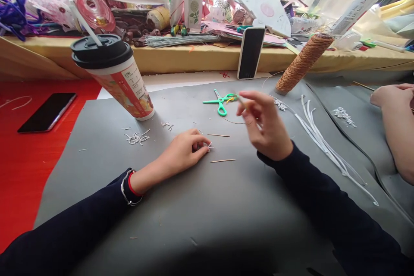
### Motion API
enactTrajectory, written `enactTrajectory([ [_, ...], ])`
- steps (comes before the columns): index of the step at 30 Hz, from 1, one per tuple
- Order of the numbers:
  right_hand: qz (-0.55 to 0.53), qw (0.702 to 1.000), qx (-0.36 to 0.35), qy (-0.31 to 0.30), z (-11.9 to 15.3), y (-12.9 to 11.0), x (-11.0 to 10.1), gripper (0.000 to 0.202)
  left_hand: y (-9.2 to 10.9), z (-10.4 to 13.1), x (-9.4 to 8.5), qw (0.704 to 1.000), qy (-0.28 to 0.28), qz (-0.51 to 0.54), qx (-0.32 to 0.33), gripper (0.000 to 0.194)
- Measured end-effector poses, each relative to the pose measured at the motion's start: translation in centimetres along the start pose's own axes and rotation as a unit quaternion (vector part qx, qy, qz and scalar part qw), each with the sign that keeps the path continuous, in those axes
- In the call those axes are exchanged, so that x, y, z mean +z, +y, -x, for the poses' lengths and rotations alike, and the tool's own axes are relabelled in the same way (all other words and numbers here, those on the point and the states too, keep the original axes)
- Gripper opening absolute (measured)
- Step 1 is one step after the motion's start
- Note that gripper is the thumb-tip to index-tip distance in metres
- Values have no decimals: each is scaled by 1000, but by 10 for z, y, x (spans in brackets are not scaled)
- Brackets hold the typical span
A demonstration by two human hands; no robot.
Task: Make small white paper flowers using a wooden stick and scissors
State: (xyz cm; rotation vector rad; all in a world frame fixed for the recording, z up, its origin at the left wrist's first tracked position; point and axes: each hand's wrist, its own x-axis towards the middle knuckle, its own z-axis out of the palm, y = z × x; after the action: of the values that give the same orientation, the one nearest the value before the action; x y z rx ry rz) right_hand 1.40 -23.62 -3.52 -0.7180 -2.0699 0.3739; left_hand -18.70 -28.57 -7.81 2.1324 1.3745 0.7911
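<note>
My left hand (pixel 183 148) rests on the grey mat with thumb and fingertips pinched on a small white cord piece (pixel 210 147), whose ends stick out. My right hand (pixel 265 125) is raised above the mat, its fingers closed together; blur hides what they hold, though a thin brownish sliver shows near the fingertips. Between the hands lie two wooden toothpicks (pixel 223 161), one above the other. Green-handled scissors (pixel 221 109) lie open beyond them, and a thin brown thread (pixel 233 121) runs toward my right hand.
A lidded paper cup (pixel 123 82) with a straw stands left, near cut white cord bits (pixel 137 137). A phone (pixel 251 53) leans at the back beside a brown thread spool (pixel 304 62). White cords (pixel 326 151) lie right, near another person's hands (pixel 396 116).
</note>
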Motion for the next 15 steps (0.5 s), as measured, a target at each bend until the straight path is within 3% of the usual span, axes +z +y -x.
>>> enactTrajectory([
  [3,-52,994,-18,95,-16,7,-23,25,-5,0,2,998,39,-41,30,29],
  [5,-147,979,-11,138,-27,20,-38,28,-7,1,1,996,45,-47,55,25],
  [8,-298,944,44,136,-42,46,-49,36,-10,1,-4,993,20,-53,105,18],
  [12,-318,935,125,95,-44,72,-24,19,-15,-2,-7,986,-5,-69,149,22],
  [15,-313,939,146,-9,-31,68,14,26,-20,-5,-9,983,-20,-69,168,26],
])
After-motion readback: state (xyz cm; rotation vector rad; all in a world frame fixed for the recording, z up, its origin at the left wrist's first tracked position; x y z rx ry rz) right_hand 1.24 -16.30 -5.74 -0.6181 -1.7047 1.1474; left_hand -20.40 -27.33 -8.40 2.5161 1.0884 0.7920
